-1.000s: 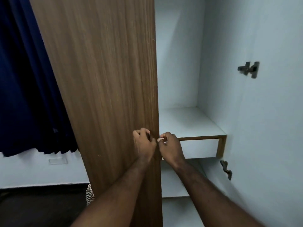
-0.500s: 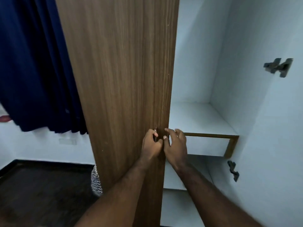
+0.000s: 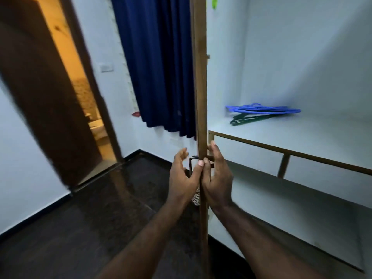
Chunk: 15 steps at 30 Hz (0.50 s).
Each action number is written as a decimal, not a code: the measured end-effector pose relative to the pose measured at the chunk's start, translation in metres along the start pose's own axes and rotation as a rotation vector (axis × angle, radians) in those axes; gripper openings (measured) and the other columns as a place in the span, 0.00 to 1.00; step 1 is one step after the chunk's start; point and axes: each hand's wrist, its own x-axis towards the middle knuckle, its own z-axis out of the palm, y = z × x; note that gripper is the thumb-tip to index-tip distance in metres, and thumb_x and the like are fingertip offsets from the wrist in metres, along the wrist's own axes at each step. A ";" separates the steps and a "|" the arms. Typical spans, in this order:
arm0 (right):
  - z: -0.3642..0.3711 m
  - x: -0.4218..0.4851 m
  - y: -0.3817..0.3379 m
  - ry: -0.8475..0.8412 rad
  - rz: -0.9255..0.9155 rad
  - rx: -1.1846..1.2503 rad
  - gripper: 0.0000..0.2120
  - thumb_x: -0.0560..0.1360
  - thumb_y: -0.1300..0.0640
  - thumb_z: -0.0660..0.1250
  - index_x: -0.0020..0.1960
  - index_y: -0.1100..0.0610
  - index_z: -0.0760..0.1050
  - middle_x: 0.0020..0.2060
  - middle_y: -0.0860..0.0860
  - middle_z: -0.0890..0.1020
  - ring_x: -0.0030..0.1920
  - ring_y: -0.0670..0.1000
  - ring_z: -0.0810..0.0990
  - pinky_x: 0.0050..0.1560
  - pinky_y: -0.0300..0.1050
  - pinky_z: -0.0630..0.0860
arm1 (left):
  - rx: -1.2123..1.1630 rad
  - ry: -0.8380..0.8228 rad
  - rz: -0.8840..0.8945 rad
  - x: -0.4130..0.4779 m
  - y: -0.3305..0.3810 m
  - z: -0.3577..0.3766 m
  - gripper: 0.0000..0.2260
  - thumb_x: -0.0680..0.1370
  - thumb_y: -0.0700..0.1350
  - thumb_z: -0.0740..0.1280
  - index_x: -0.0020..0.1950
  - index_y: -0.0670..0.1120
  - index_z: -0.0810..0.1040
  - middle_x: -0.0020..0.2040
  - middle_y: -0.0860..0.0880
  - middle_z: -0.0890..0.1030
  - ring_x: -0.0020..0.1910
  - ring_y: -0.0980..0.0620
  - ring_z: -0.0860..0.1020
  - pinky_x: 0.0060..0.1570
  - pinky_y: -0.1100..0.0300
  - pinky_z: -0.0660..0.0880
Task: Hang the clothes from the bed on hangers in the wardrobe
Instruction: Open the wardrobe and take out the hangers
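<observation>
While both hands are at the wardrobe door (image 3: 200,77), I log the view left to right.

- Far left: a brown room door (image 3: 40,97) stands open on a warm-lit doorway (image 3: 88,109), with dark floor (image 3: 100,218) in front.
- Next: a navy curtain (image 3: 161,67) hangs against the white wall.
- Centre: the wardrobe door is seen edge-on.
- The left hand (image 3: 183,178) is on the door's outer side. Its thumb presses the door's edge; the other fingers are loosely spread beside the dark handle (image 3: 192,163), not closed on it.
- The right hand (image 3: 217,178) is on the inner side, fingers curled round the same edge.
- Right: a white shelf (image 3: 302,137) carries blue hangers (image 3: 261,111) lying on green ones toward its back edge, with nothing on them.
- Clothes and bed are out of view.

Judgement: early stage. The wardrobe is open and the hangers are within reach. Fetching the clothes, putting them on hangers and hanging them all remain. I see no rail from here.

Room: the door's swing toward the curtain looks free. The shelf's front edge sits just beside the right hand, so I would mind the knuckles.
</observation>
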 end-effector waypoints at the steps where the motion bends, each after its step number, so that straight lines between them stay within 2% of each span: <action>1: 0.011 -0.003 -0.004 -0.043 0.006 0.027 0.23 0.81 0.56 0.60 0.75 0.47 0.61 0.69 0.47 0.74 0.63 0.49 0.78 0.61 0.44 0.76 | 0.161 0.091 0.136 -0.001 0.005 -0.012 0.27 0.75 0.57 0.65 0.72 0.49 0.67 0.69 0.49 0.72 0.70 0.55 0.69 0.69 0.53 0.68; 3: 0.032 -0.006 -0.012 -0.156 -0.018 0.006 0.24 0.81 0.54 0.62 0.75 0.46 0.62 0.70 0.45 0.73 0.66 0.46 0.75 0.63 0.43 0.74 | 0.462 0.143 0.467 0.003 0.019 -0.035 0.27 0.75 0.49 0.66 0.73 0.45 0.66 0.74 0.44 0.66 0.75 0.49 0.61 0.74 0.53 0.59; 5: 0.055 -0.013 -0.007 -0.240 0.019 -0.069 0.20 0.79 0.44 0.63 0.70 0.40 0.66 0.68 0.41 0.73 0.67 0.45 0.73 0.66 0.47 0.73 | 0.764 -0.007 0.778 0.015 0.030 -0.054 0.25 0.73 0.43 0.68 0.70 0.46 0.72 0.75 0.40 0.65 0.77 0.44 0.58 0.75 0.46 0.53; 7: 0.076 -0.018 -0.009 -0.352 0.079 -0.076 0.19 0.73 0.36 0.64 0.62 0.35 0.69 0.62 0.45 0.78 0.63 0.50 0.77 0.62 0.55 0.76 | 1.107 -0.181 0.923 0.031 0.039 -0.073 0.24 0.72 0.46 0.69 0.69 0.48 0.74 0.75 0.39 0.65 0.77 0.42 0.56 0.75 0.41 0.47; 9: 0.091 -0.018 -0.019 -0.427 0.072 -0.034 0.22 0.76 0.42 0.63 0.68 0.45 0.69 0.66 0.49 0.75 0.67 0.52 0.74 0.66 0.54 0.73 | 1.455 -0.330 0.849 0.047 0.046 -0.090 0.25 0.76 0.50 0.65 0.73 0.48 0.69 0.77 0.38 0.60 0.78 0.40 0.51 0.74 0.40 0.38; 11: 0.108 -0.013 -0.032 -0.457 0.042 -0.027 0.27 0.80 0.49 0.62 0.76 0.51 0.60 0.75 0.51 0.64 0.75 0.51 0.62 0.74 0.51 0.64 | 1.798 -0.429 0.655 0.065 0.048 -0.106 0.26 0.81 0.52 0.58 0.78 0.46 0.59 0.78 0.36 0.50 0.78 0.38 0.43 0.71 0.39 0.31; 13: 0.122 -0.007 -0.041 -0.515 0.083 -0.012 0.32 0.80 0.49 0.63 0.79 0.50 0.53 0.79 0.50 0.55 0.77 0.52 0.55 0.75 0.53 0.60 | 2.059 -0.455 0.586 0.080 0.046 -0.116 0.28 0.82 0.53 0.55 0.79 0.43 0.53 0.78 0.35 0.44 0.77 0.36 0.40 0.71 0.38 0.33; 15: 0.137 -0.003 -0.044 -0.568 0.113 -0.038 0.35 0.80 0.47 0.64 0.79 0.49 0.50 0.80 0.50 0.51 0.78 0.53 0.53 0.75 0.56 0.61 | 2.153 -0.468 0.526 0.091 0.041 -0.121 0.30 0.82 0.54 0.54 0.79 0.41 0.49 0.77 0.33 0.40 0.76 0.35 0.38 0.73 0.39 0.35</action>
